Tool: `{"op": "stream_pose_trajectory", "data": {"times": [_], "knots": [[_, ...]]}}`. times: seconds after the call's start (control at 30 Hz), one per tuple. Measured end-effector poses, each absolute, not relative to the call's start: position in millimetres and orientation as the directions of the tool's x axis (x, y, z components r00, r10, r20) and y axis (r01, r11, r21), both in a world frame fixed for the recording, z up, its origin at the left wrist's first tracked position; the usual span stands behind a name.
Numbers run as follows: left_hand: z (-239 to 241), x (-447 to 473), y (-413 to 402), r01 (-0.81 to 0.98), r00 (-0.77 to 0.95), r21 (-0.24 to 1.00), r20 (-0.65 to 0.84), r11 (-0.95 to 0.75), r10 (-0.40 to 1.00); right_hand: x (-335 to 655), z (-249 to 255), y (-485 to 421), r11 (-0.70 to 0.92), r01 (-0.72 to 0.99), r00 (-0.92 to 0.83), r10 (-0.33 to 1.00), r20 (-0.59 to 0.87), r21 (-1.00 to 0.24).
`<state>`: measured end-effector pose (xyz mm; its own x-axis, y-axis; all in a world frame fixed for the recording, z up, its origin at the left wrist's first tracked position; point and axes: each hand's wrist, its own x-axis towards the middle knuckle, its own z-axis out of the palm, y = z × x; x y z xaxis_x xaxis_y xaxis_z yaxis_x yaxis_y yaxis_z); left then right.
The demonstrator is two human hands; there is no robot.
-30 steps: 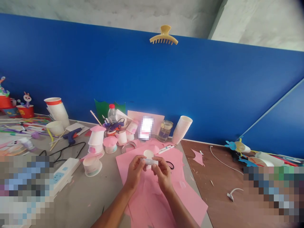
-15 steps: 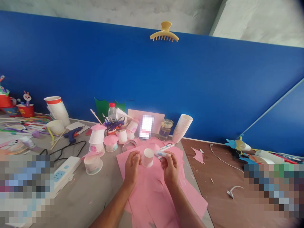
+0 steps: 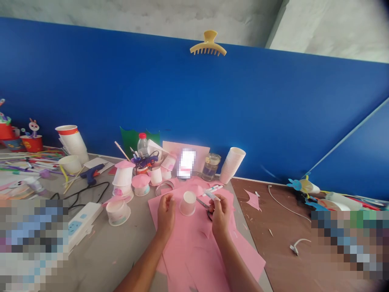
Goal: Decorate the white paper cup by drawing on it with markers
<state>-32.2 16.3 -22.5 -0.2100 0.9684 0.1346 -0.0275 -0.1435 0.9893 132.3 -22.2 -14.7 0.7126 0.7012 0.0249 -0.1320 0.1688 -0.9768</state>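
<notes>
A small white paper cup point(image 3: 187, 204) rests upside down on the pink paper sheets point(image 3: 197, 251), its wider rim at the bottom. Just left of it is my left hand point(image 3: 166, 213), fingers loosely curled and nothing seen in them; a small gap parts it from the cup. On the other side my right hand point(image 3: 221, 213) pinches a white and pale blue marker point(image 3: 210, 194) between thumb and fingers. Scissors point(image 3: 201, 203) lie on the paper by that hand, which partly hides their dark handles. Another marker point(image 3: 216, 188) lies just behind.
Decorated paper cups point(image 3: 122, 175), a roll of tape point(image 3: 164, 187) and a lit phone point(image 3: 186, 162) stand around the sheets. Further back are a glass jar point(image 3: 210, 167) and stacked cups point(image 3: 232, 165). Leftward lie a glue gun point(image 3: 92, 173) and a power strip point(image 3: 85, 222).
My left hand has drawn slightly left, away from the cup. The cup now shows its lower rim on the paper. The marker in my right hand has tilted, and more of the scissors shows.
</notes>
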Motion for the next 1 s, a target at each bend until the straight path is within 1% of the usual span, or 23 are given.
{"op": "stream_pose_trajectory", "data": {"times": [0.1,0.17,0.3,0.4,0.57,0.77,0.9,1.0], "knots": [[-28.3,-33.4,20.8,0.019,-0.215,0.983,0.182,-0.182,0.96,133.8,-22.6,-20.2,0.092,0.054,0.692,0.714,0.103,-0.994],[-31.0,-33.3,21.8,0.054,-0.199,0.979,0.205,-0.198,0.958,135.2,-28.0,-19.2,0.046,0.193,0.666,0.727,0.165,-0.98],[-33.9,-31.8,19.7,0.114,-0.154,0.966,0.248,-0.232,0.956,136.7,-37.0,-17.5,-0.002,0.451,0.576,0.765,0.289,-0.892],[-35.7,-31.4,18.2,0.163,-0.113,0.951,0.282,-0.262,0.953,136.6,-42.7,-15.6,-0.011,0.584,0.528,0.764,0.37,-0.812],[-40.3,-33.1,19.1,0.246,-0.062,0.909,0.36,-0.335,0.931,139.6,-50.3,-12.8,-0.025,0.707,0.492,0.735,0.467,-0.706],[-46.0,-34.4,21.5,0.286,-0.028,0.892,0.371,-0.349,0.928,145.9,-57.2,-10.9,-0.074,0.79,0.471,0.709,0.525,-0.609],[-45.8,-32.7,21.7,0.313,-0.017,0.879,0.383,-0.359,0.924,145.9,-59.5,-10.5,-0.076,0.822,0.445,0.706,0.552,-0.565],[-44.5,-31.5,20.8,0.34,-0.019,0.862,0.405,-0.375,0.914,145.2,-61.2,-10.2,-0.056,0.827,0.429,0.706,0.564,-0.559]]}}
